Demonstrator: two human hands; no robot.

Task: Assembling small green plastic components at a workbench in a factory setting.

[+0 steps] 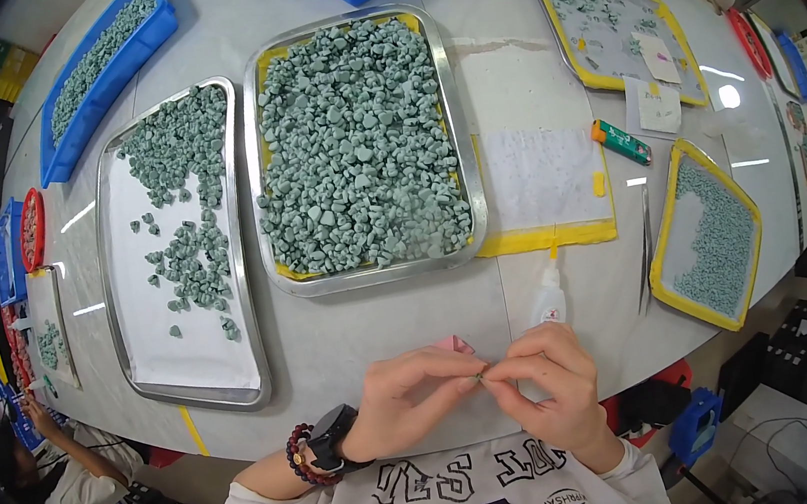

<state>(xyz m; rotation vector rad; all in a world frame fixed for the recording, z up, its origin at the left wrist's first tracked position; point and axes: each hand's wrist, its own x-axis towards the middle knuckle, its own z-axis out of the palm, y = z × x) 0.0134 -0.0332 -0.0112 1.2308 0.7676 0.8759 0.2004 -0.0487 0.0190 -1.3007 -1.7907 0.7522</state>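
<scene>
My left hand point(411, 392) and my right hand point(551, 385) meet at the table's near edge, thumbs and forefingers pinched together. Between the fingertips shows a tiny green piece point(480, 377), too small to make out its kind. Just behind my left fingers lies a pink object point(456, 344), partly hidden by them. A white squeeze bottle point(550, 299) with a yellow nozzle stands or lies beyond my right hand, its lower part covered by that hand. To its right, metal tweezers point(643, 248) rest on the tabletop.
A metal tray point(470, 173) heaped with green stones sits ahead; another tray point(191, 364) with scattered stones is left. Yellow-edged trays point(661, 296) point(594, 77) and a green-orange box point(622, 143) lie right. A blue bin point(61, 173) stands far left. Another person point(89, 477) works at left.
</scene>
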